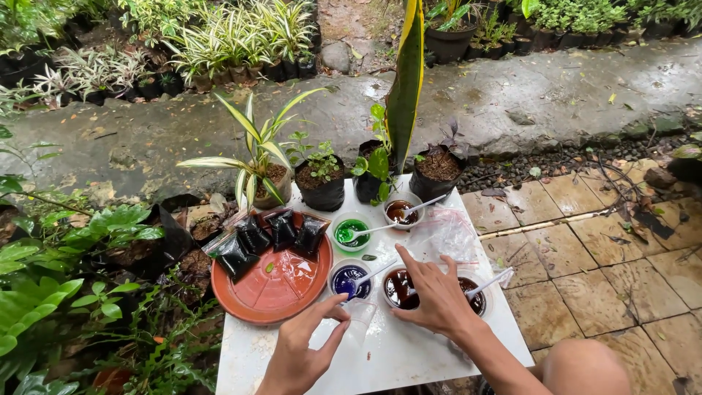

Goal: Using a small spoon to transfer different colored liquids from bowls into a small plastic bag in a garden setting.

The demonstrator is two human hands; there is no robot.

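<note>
A small white table [409, 351] stands on wet paving, with potted plants lined along its far edge. The tallest is a long green-and-yellow leaf [406, 80] rising from a black pot, and left of it is a striped-leaf plant [257, 150]. On the left part of the table sits a round terracotta tray [274, 289] holding four small black filled bags [269, 235] along its far rim. Right of the tray are small white cups of coloured liquid, each with a white spoon: green [351, 232], brown [400, 212], blue [348, 280] and two dark brown ones, the nearer-left one [401, 287] beside the blue.

The right hand [437, 298] reaches in from the near right, forearm angled, fingers spread loosely over the dark brown cup. The left hand [301, 352] comes up from the near edge, thumb and fingers pinching a clear plastic bag [357, 322] that lies just near of the blue cup.
</note>
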